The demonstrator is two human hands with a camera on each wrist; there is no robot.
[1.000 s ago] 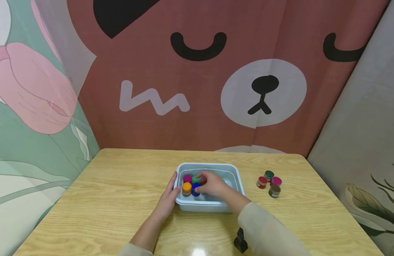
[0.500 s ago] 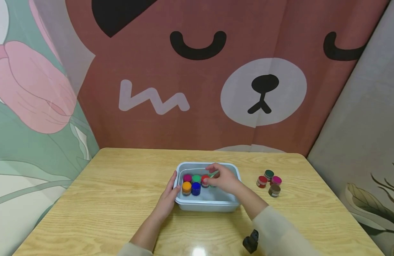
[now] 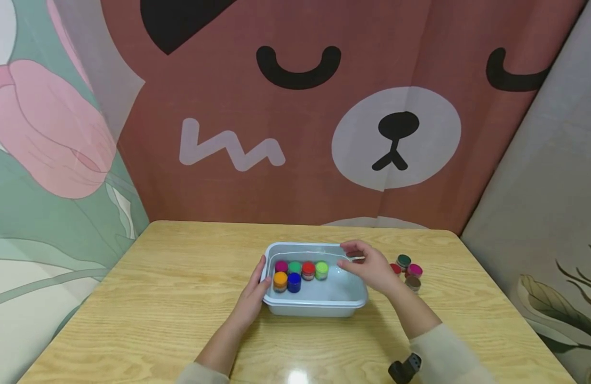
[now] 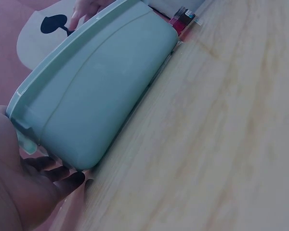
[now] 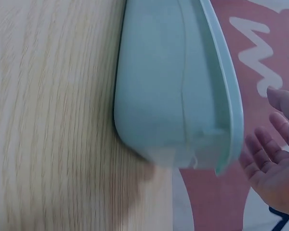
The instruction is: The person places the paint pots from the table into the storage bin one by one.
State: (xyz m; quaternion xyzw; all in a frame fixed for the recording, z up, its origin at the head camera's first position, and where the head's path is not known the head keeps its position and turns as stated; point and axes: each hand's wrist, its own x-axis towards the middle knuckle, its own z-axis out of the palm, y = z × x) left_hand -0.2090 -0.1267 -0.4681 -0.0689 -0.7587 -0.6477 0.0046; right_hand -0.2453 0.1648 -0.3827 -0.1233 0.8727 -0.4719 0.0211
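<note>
A pale blue plastic tub stands on the table with small paint jars in its left half. Its back row holds a magenta jar, a green jar, a red jar and a light green jar. In front of these are an orange jar and a blue jar. My left hand grips the tub's left end, thumb over the rim and fingers outside. Over the right rim hovers my right hand, fingers loosely bent and holding nothing, as the right wrist view confirms.
Right of the tub sits a cluster of paint jars: dark green, magenta, brown and a red one partly hidden by my right hand. A printed curtain hangs behind the wooden table.
My right hand has let go of the light green jar beside the red one and moved right, out over the tub's rim. The left hand has stayed in place.
</note>
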